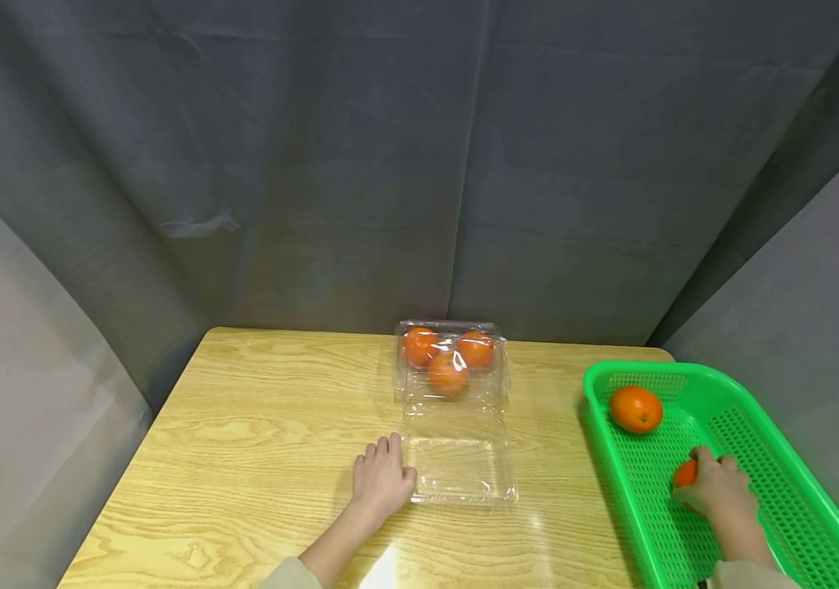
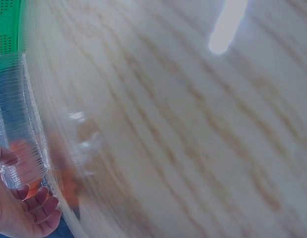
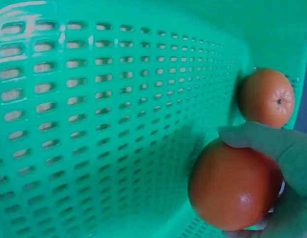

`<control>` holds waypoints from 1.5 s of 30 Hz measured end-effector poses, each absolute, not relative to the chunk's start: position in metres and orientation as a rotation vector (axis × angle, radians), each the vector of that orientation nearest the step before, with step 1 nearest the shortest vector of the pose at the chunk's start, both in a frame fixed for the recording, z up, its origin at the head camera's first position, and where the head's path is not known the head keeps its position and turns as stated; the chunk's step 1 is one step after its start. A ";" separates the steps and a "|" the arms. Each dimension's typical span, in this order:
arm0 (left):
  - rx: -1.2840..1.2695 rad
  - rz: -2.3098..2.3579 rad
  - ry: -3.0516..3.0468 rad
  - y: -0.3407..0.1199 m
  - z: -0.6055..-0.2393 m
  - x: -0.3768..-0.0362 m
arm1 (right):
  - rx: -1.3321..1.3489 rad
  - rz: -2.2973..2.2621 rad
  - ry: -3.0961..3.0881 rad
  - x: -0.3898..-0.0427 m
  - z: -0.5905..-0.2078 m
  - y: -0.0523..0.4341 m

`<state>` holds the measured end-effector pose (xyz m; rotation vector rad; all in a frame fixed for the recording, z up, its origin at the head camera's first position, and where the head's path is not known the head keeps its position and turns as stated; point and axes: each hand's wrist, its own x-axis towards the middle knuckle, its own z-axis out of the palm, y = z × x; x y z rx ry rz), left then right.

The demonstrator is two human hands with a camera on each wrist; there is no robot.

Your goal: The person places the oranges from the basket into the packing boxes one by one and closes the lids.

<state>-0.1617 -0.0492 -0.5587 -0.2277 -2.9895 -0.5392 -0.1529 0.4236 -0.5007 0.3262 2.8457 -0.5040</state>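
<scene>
Pale wood grain covers the rectangular wooden table (image 1: 242, 425) in the head view, with grey cloth hanging behind it. The left hand (image 1: 381, 481) lies flat on the tabletop with its fingers straight and relaxed, their tips and the thumb touching the near-left edge of the clear plastic clamshell box (image 1: 457, 413), which stands open just to that hand's right. Its empty half lies beside the fingers; the far half, beyond the hand, holds three round oranges in the box (image 1: 448, 360). Well to the right of that hand, the green perforated plastic basket (image 1: 765, 458) rests at the table's right edge. Inside it the right hand (image 1: 717, 487) curls around the gripped round orange (image 1: 686, 474), which sits on the basket floor under the fingers. Beyond that hand, toward the basket's far corner, lies the loose round orange (image 1: 636, 409), apart from the fingers.

From the left wrist, the picture is blurred. The left hand (image 2: 22, 210) shows at the lower left, its fingers (image 2: 42, 198) against the ribbed clear wall of the box (image 2: 17, 124), orange colour glimmering through it. Wood grain fills the space to the right, and a strip of the basket (image 2: 7, 25) shows at the top left.

From the right wrist, the thumb and fingers of the right hand (image 3: 277, 163) clasp the gripped orange (image 3: 230, 186) just above the basket's slotted floor (image 3: 94, 124). The loose orange (image 3: 267, 97) rests beyond the thumb, against the basket wall, not touching the held fruit.
</scene>
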 end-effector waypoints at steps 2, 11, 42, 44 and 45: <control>-0.225 -0.539 -2.989 -0.049 -0.559 -0.162 | 0.315 -0.510 2.874 -0.154 -0.500 0.424; -0.219 -0.547 -2.989 -0.049 -0.560 -0.162 | 0.258 -0.554 3.049 -0.159 -0.484 0.416; -0.216 -0.522 -2.994 -0.048 -0.559 -0.163 | -0.205 -0.653 3.375 -0.170 -0.405 0.313; -0.218 -0.530 -2.995 -0.048 -0.559 -0.163 | -0.247 -0.654 3.369 -0.172 -0.404 0.305; -0.219 -0.533 -2.994 -0.048 -0.559 -0.163 | -0.270 -0.656 3.364 -0.172 -0.404 0.301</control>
